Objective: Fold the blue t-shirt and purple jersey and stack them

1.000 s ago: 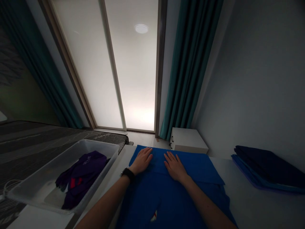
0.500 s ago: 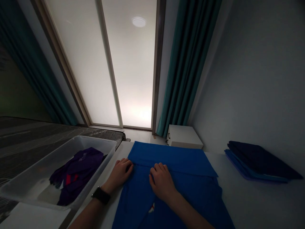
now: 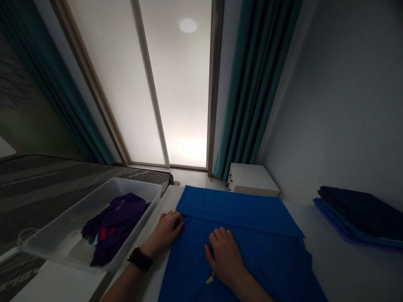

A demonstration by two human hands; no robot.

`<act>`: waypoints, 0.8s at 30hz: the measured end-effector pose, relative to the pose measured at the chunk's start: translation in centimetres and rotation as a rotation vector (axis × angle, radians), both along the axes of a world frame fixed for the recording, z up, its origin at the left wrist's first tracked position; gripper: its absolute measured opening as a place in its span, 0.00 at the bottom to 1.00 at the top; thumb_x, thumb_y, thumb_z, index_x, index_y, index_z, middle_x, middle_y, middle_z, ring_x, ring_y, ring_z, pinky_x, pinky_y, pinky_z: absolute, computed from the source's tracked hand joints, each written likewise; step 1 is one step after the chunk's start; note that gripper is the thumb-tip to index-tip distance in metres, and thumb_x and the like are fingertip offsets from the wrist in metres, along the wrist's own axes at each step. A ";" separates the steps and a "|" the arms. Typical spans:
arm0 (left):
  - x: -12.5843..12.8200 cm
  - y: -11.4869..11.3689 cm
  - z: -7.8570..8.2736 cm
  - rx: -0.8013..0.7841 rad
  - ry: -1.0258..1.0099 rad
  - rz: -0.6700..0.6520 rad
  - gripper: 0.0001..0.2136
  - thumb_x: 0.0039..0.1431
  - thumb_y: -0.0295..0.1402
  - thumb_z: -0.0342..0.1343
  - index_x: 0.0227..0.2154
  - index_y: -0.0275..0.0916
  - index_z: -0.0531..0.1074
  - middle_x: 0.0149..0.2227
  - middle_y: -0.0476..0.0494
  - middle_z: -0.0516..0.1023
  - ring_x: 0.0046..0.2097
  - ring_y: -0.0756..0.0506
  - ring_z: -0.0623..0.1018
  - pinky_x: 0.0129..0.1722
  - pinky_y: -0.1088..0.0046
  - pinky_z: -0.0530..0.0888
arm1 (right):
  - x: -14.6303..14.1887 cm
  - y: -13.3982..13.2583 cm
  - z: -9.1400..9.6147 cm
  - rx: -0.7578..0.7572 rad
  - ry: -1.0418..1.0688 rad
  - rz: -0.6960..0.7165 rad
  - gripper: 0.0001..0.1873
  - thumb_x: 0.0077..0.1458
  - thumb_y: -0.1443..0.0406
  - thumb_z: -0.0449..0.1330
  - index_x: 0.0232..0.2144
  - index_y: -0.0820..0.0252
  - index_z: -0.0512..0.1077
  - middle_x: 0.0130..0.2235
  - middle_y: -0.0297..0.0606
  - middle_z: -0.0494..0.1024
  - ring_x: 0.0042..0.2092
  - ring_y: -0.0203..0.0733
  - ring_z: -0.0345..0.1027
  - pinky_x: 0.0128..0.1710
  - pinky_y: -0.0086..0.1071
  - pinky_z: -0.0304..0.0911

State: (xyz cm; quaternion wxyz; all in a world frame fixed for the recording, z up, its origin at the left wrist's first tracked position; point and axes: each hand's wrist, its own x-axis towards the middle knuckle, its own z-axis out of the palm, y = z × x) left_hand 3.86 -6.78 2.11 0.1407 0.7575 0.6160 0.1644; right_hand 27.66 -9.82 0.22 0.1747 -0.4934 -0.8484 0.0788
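A blue shirt [image 3: 270,258] lies spread on the white table, its far part folded over into a straight band. A small red and white print [image 3: 210,277] shows near its middle. At the shirt's left edge, by the end of the fold, my left hand [image 3: 166,230] has its fingers curled on the cloth; a black watch [image 3: 140,259] is on that wrist. My right hand [image 3: 226,256] rests on the shirt just below the fold line, fingers slightly bent and thumb apart, gripping nothing visible.
Left of the table stands a clear plastic bin [image 3: 147,218] with purple clothing [image 3: 121,222] inside. Folded dark blue garments [image 3: 362,214] are stacked on the table's right. Beyond are a white cabinet [image 3: 253,178], teal curtains [image 3: 252,84] and frosted sliding doors [image 3: 182,92]. A mattress [image 3: 78,172] lies left.
The camera view has shifted slightly, so the scene sits farther right. My right hand has slid a little toward me on the shirt, away from the fold. My left hand stays at the edge.
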 end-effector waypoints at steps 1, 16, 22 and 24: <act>0.0 0.0 0.0 0.008 -0.003 -0.006 0.07 0.62 0.35 0.47 0.30 0.42 0.68 0.35 0.45 0.75 0.40 0.42 0.73 0.44 0.62 0.64 | 0.0 -0.1 0.0 -0.004 0.001 0.004 0.08 0.62 0.65 0.50 0.31 0.56 0.66 0.37 0.39 0.72 0.42 0.47 0.64 0.45 0.44 0.59; -0.4 0.5 -1.3 0.006 0.000 -0.011 0.10 0.67 0.38 0.45 0.35 0.42 0.68 0.35 0.46 0.76 0.38 0.42 0.76 0.44 0.62 0.65 | 0.2 -1.0 1.1 -0.118 -0.204 0.002 0.14 0.64 0.64 0.47 0.36 0.59 0.72 0.35 0.43 0.78 0.39 0.48 0.70 0.50 0.48 0.57; -0.4 0.4 -1.1 0.011 -0.007 -0.016 0.10 0.67 0.39 0.44 0.35 0.43 0.68 0.35 0.45 0.77 0.39 0.42 0.76 0.44 0.62 0.66 | 0.5 -0.3 2.0 -0.191 -0.131 0.014 0.12 0.64 0.68 0.47 0.36 0.59 0.70 0.34 0.40 0.78 0.38 0.45 0.72 0.47 0.43 0.58; -0.5 0.4 -1.3 0.026 -0.005 -0.020 0.10 0.67 0.39 0.43 0.35 0.43 0.68 0.35 0.45 0.78 0.39 0.42 0.76 0.44 0.62 0.67 | 0.6 0.1 2.2 -0.219 -0.092 -0.002 0.10 0.64 0.69 0.47 0.36 0.58 0.69 0.34 0.40 0.78 0.37 0.44 0.72 0.44 0.40 0.60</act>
